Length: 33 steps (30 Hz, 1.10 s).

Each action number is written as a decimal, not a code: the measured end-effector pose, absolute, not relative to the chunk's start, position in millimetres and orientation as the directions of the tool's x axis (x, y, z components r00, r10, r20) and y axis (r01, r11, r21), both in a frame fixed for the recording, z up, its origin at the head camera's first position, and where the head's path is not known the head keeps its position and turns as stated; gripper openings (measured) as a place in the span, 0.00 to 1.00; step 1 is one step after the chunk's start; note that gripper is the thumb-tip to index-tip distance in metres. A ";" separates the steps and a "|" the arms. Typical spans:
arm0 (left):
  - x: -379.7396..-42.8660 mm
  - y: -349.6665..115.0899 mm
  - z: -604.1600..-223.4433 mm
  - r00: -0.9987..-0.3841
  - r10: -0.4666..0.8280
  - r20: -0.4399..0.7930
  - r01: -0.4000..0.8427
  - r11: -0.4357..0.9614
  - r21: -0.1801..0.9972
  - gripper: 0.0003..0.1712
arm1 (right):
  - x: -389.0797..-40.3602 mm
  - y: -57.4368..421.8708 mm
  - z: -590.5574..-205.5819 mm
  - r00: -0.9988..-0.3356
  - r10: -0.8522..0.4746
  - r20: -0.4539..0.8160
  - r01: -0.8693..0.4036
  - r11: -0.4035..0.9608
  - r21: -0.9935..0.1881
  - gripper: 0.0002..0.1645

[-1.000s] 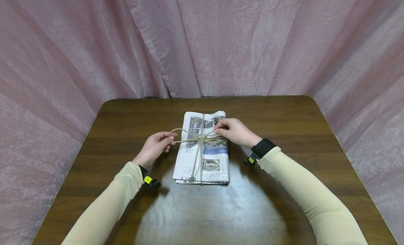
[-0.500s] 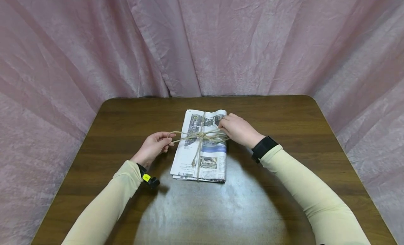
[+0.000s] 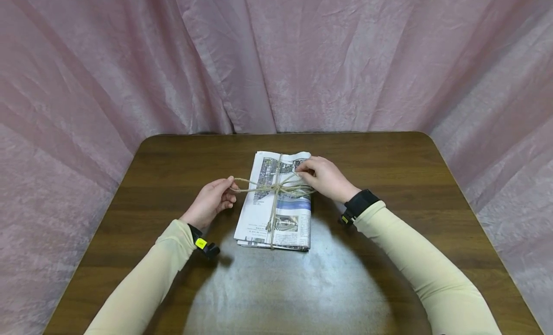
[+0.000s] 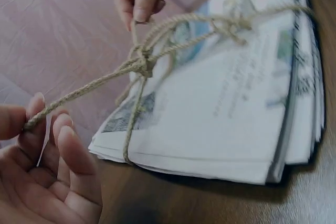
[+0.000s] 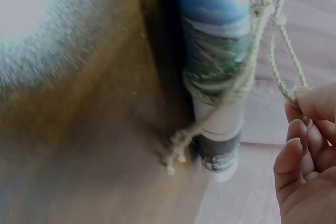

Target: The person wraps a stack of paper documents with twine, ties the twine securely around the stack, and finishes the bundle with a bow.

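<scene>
A bundle of folded newspapers (image 3: pixel 255 222) lies on the table, with brown twine (image 3: pixel 277 187) crossing it lengthwise and widthwise. A bow-like knot (image 4: pixel 142 64) sits where the strands cross. My left hand (image 3: pixel 211 200) pinches a twine loop between thumb and forefinger, drawn out past the bundle's left edge; its other fingers are loosely bent. On the other side my right hand (image 3: pixel 326 177) pinches a second loop (image 5: pixel 272 59) by its end, just over the bundle's right edge. A frayed twine end (image 5: pixel 178 142) hangs beside the folded edge in the right wrist view.
The brown wooden table (image 3: pixel 173 157) has a bright light patch in front of the bundle. Pink curtains (image 3: pixel 328 61) hang behind and along both sides. Each wrist wears a black strap with a small camera (image 3: pixel 210 250).
The left loop has been pulled narrower and straighter, and the left fingers have shifted their pinch. The bundle has moved slightly, and a twine end on its face has slid away from the front edge.
</scene>
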<state>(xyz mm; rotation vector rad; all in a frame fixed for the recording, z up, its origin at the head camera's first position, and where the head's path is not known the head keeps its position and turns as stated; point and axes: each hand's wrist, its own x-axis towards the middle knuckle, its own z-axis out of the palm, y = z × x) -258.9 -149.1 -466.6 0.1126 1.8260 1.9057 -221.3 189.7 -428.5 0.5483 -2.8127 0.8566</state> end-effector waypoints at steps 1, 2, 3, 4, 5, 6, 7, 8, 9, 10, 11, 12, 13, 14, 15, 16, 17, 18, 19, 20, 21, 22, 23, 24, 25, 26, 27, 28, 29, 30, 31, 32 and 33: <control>-259.2 -149.9 -465.6 -0.869 0.410 -0.278 -0.303 0.005 0.953 0.22 | -220.7 190.3 -426.4 -0.916 -0.310 0.257 -0.400 0.772 -0.494 0.09; -259.4 -150.9 -464.8 -0.862 0.419 -0.287 -0.316 0.001 0.949 0.21 | -220.4 191.3 -424.9 -0.909 -0.323 0.263 -0.414 0.775 -0.478 0.10; -259.4 -151.9 -464.1 -0.853 0.429 -0.298 -0.325 0.011 0.946 0.20 | -220.3 192.2 -423.7 -0.899 -0.344 0.272 -0.435 0.779 -0.452 0.10; -259.3 -152.6 -464.2 -0.845 0.436 -0.310 -0.330 0.032 0.943 0.19 | -220.3 193.4 -422.9 -0.887 -0.367 0.282 -0.457 0.785 -0.418 0.10; -259.3 -153.6 -464.8 -0.835 0.444 -0.325 -0.333 0.062 0.941 0.19 | -220.1 194.6 -422.3 -0.873 -0.392 0.290 -0.481 0.791 -0.378 0.10; -259.4 -154.6 -465.8 -0.825 0.451 -0.339 -0.335 0.092 0.938 0.19 | -220.4 195.9 -422.2 -0.856 -0.421 0.299 -0.507 0.795 -0.332 0.09; -259.3 -155.7 -466.8 -0.815 0.461 -0.352 -0.332 0.128 0.935 0.18 | -220.5 197.2 -422.2 -0.837 -0.451 0.309 -0.535 0.795 -0.286 0.09; -259.3 -156.5 -468.0 -0.805 0.466 -0.367 -0.334 0.155 0.930 0.18 | -220.9 198.5 -422.9 -0.818 -0.479 0.317 -0.558 0.794 -0.241 0.08; -259.4 -157.3 -469.3 -0.797 0.471 -0.377 -0.334 0.176 0.926 0.18 | -221.3 199.6 -423.5 -0.796 -0.507 0.330 -0.583 0.788 -0.196 0.07; -259.3 -158.0 -470.3 -0.791 0.476 -0.384 -0.332 0.193 0.923 0.18 | -221.5 200.7 -424.4 -0.778 -0.530 0.337 -0.603 0.782 -0.160 0.06; -259.4 -158.6 -471.4 -0.785 0.483 -0.387 -0.331 0.200 0.922 0.17 | -221.9 201.7 -425.4 -0.760 -0.551 0.346 -0.620 0.774 -0.130 0.06; -259.3 -159.0 -472.0 -0.781 0.489 -0.387 -0.329 0.204 0.922 0.17 | -222.1 202.7 -426.5 -0.743 -0.568 0.355 -0.636 0.764 -0.108 0.05; -259.2 -159.3 -472.4 -0.779 0.494 -0.386 -0.326 0.206 0.923 0.17 | -222.4 203.6 -427.5 -0.730 -0.581 0.360 -0.647 0.757 -0.092 0.04; -258.9 -159.6 -472.6 -0.778 0.496 -0.384 -0.325 0.205 0.923 0.17 | -222.7 204.6 -428.8 -0.721 -0.590 0.362 -0.655 0.751 -0.080 0.04; -258.6 -159.8 -472.8 -0.778 0.499 -0.383 -0.327 0.199 0.924 0.17 | -222.7 205.8 -429.9 -0.714 -0.598 0.364 -0.661 0.747 -0.071 0.04; -258.2 -160.0 -472.8 -0.777 0.500 -0.382 -0.333 0.190 0.924 0.17 | -222.6 207.1 -430.9 -0.712 -0.601 0.364 -0.664 0.745 -0.068 0.04; -257.8 -160.4 -473.2 -0.775 0.504 -0.382 -0.338 0.180 0.924 0.17 | -222.5 208.7 -432.0 -0.711 -0.601 0.365 -0.664 0.745 -0.069 0.04; -257.1 -160.7 -473.3 -0.773 0.504 -0.385 -0.347 0.172 0.922 0.17 | -222.0 210.2 -433.1 -0.713 -0.600 0.363 -0.663 0.745 -0.073 0.04; -256.6 -161.4 -473.8 -0.771 0.507 -0.386 -0.355 0.161 0.921 0.17 | -221.8 211.7 -434.4 -0.716 -0.599 0.358 -0.662 0.746 -0.075 0.04; -256.1 -162.2 -474.3 -0.768 0.510 -0.388 -0.364 0.150 0.919 0.17 | -221.3 213.2 -435.8 -0.719 -0.598 0.354 -0.660 0.747 -0.079 0.04; -255.8 -162.8 -475.1 -0.766 0.510 -0.390 -0.376 0.136 0.916 0.17 | -220.8 214.7 -437.1 -0.722 -0.596 0.352 -0.659 0.748 -0.084 0.04; -255.4 -163.5 -476.0 -0.765 0.510 -0.393 -0.388 0.122 0.914 0.17 | -220.6 215.7 -438.2 -0.725 -0.594 0.349 -0.657 0.749 -0.090 0.04; -255.3 -164.1 -476.9 -0.764 0.510 -0.396 -0.400 0.108 0.910 0.18 | -220.4 216.4 -439.2 -0.727 -0.593 0.346 -0.655 0.749 -0.093 0.04; -255.4 -164.8 -478.1 -0.764 0.509 -0.397 -0.408 0.097 0.908 0.18 | -220.3 217.0 -439.9 -0.729 -0.593 0.343 -0.655 0.749 -0.098 0.04; -255.5 -165.4 -479.3 -0.763 0.510 -0.397 -0.415 0.084 0.906 0.18 | -220.3 217.4 -440.7 -0.730 -0.593 0.341 -0.655 0.749 -0.100 0.04; -255.6 -165.9 -480.5 -0.764 0.507 -0.398 -0.422 0.074 0.904 0.18 | -220.5 217.5 -441.2 -0.731 -0.592 0.339 -0.655 0.749 -0.105 0.04; -255.6 -166.2 -481.8 -0.766 0.503 -0.401 -0.432 0.061 0.900 0.18 | -220.7 217.5 -441.7 -0.732 -0.592 0.339 -0.655 0.748 -0.108 0.04; -255.6 -166.4 -483.1 -0.765 0.502 -0.403 -0.437 0.054 0.898 0.18 | -220.8 217.2 -442.0 -0.733 -0.590 0.337 -0.653 0.749 -0.110 0.04; -255.4 -166.7 -484.1 -0.763 0.504 -0.404 -0.441 0.051 0.896 0.18 | -220.8 217.2 -442.5 -0.734 -0.589 0.338 -0.653 0.749 -0.112 0.04; -255.0 -166.8 -484.8 -0.761 0.508 -0.403 -0.439 0.053 0.897 0.18 | -220.7 217.1 -443.0 -0.736 -0.587 0.337 -0.651 0.750 -0.115 0.05; -254.2 -166.8 -485.0 -0.761 0.509 -0.403 -0.439 0.055 0.897 0.18 | -220.5 216.9 -443.1 -0.739 -0.583 0.338 -0.648 0.752 -0.120 0.05; -253.2 -166.6 -485.0 -0.763 0.508 -0.399 -0.429 0.063 0.901 0.18 | -220.3 217.0 -443.5 -0.747 -0.573 0.338 -0.640 0.757 -0.132 0.05; -252.1 -166.5 -484.6 -0.769 0.506 -0.391 -0.414 0.073 0.908 0.18 | -219.8 216.7 -443.1 -0.755 -0.560 0.341 -0.632 0.761 -0.150 0.06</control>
